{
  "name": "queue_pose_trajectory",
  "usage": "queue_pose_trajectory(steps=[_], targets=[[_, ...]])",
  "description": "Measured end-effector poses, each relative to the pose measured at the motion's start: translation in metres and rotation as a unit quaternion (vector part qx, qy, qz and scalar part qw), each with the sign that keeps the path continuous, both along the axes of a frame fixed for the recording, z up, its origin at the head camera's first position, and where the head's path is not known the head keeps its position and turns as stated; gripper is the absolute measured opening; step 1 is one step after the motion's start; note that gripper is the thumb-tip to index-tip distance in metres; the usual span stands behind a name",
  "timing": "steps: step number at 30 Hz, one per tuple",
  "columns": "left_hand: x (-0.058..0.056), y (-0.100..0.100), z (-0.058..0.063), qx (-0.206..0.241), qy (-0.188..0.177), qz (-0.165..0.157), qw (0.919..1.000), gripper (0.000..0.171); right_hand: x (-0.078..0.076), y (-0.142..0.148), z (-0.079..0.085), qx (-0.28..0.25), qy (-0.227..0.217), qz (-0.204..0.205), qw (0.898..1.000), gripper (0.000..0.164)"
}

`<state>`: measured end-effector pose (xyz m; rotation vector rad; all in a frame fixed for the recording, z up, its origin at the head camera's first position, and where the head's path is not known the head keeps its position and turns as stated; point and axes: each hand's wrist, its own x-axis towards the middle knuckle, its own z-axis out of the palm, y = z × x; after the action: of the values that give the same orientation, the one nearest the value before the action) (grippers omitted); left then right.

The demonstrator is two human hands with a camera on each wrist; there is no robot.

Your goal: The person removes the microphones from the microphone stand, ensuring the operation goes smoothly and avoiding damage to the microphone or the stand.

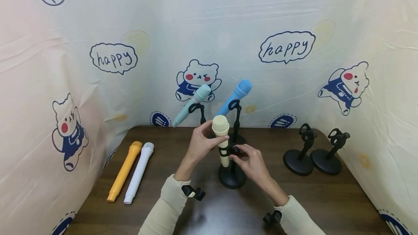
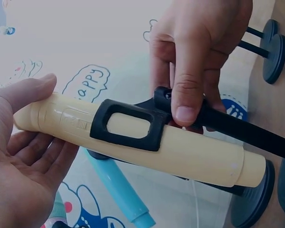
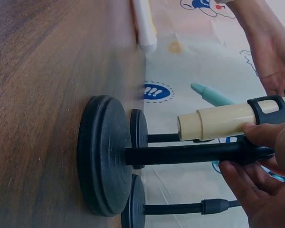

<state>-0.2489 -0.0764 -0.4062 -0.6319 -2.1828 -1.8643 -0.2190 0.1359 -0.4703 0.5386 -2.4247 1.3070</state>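
Note:
A cream microphone sits in the black clip of a black microphone stand, head up and slightly tilted. My left hand holds the microphone near its head, thumb on one side and fingers on the other. With thumb and fingers, my right hand pinches the stand's joint just behind the clip. The right wrist view shows the microphone's tail end beside the upright pole; the round base stands on the table.
Behind, a mint microphone and a blue microphone rest in stands. Yellow and white microphones lie on the table's left. Two more black stands are at right. A printed curtain surrounds the table.

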Motion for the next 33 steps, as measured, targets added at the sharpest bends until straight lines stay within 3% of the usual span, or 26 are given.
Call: queue_pose_trajectory(steps=[33], targets=[[-0.002, -0.002, 0.023, 0.008, 0.037, -0.003, 0.9993, 0.055, -0.001, 0.001, -0.002, 0.004, 0.016, -0.001, 1.000, 0.022]])
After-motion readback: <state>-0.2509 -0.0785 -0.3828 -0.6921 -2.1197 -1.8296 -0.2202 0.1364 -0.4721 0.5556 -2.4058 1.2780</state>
